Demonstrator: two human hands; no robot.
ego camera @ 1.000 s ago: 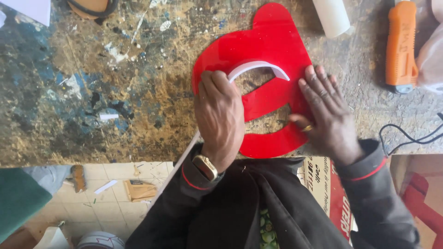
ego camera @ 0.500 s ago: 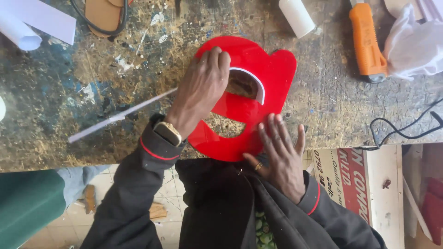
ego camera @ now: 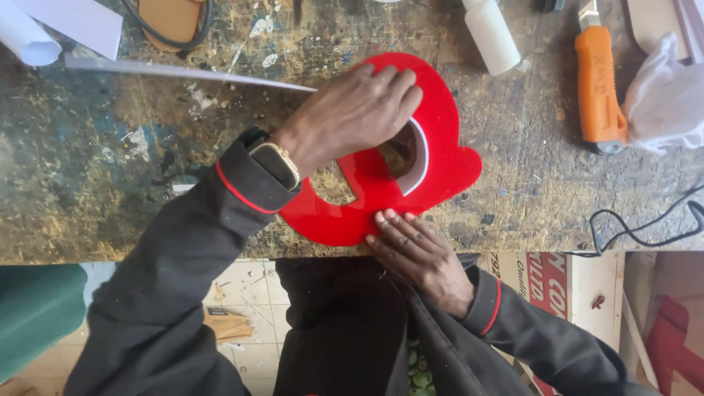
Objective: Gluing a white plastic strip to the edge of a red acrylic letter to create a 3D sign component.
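A flat red plastic cut-out shape (ego camera: 440,158) with inner openings lies on a worn, paint-stained workbench (ego camera: 110,183). A thin white strip (ego camera: 419,158) lines the curved edge of one opening. My left hand (ego camera: 352,114) lies over the top of the shape, fingers curled at the opening, and a long white strip (ego camera: 183,72) runs from under it toward the left. My right hand (ego camera: 414,246) presses flat with its fingertips on the shape's near edge, at the bench's front.
An orange utility knife (ego camera: 600,88), a white bottle (ego camera: 493,35) and a white bag (ego camera: 664,95) lie at the back right. Rolled white paper (ego camera: 44,29) is at the back left. A black cable (ego camera: 645,227) trails at the right edge.
The red shape has turned on the bench. My left hand has swung the long white strip from near the front edge up toward the back left. My right hand slid to the shape's near edge.
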